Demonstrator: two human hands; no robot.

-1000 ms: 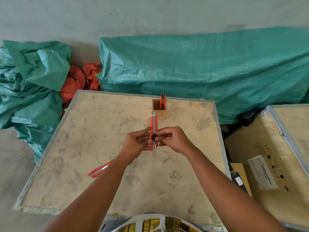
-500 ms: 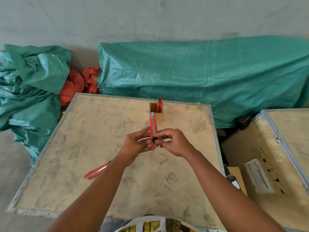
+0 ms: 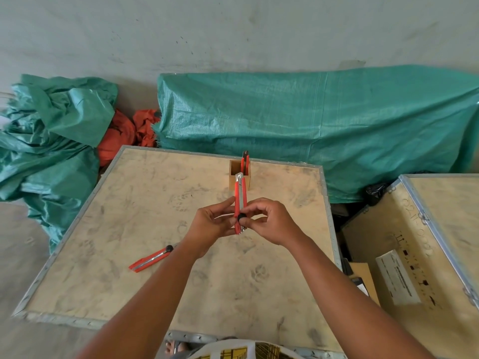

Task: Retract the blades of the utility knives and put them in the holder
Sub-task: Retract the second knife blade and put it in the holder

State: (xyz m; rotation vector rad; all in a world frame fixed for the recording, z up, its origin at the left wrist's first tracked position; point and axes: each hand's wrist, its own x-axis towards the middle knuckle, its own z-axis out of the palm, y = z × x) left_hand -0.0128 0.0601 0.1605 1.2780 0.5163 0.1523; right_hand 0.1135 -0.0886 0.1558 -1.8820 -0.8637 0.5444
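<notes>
I hold a red utility knife [image 3: 240,196] upright over the middle of the wooden crate top [image 3: 145,208]. My left hand [image 3: 211,226] pinches its lower body from the left. My right hand [image 3: 269,221] grips it from the right, with the thumb at the black slider knob. No blade shows past its metal tip. Behind it stands a small wooden holder [image 3: 234,174] with one red knife [image 3: 245,161] standing in it. Another red utility knife [image 3: 153,258] lies flat on the crate to the left of my left forearm.
Green tarpaulin [image 3: 324,125] covers a long heap behind the crate, and more crumpled tarp [image 3: 51,136] with orange cloth lies at the left. A second wooden crate [image 3: 420,242] with a white label stands at the right, across a narrow gap.
The hands and held knife stay nearly in place while the view shifts slightly. The grip around the slider knob looks the same.
</notes>
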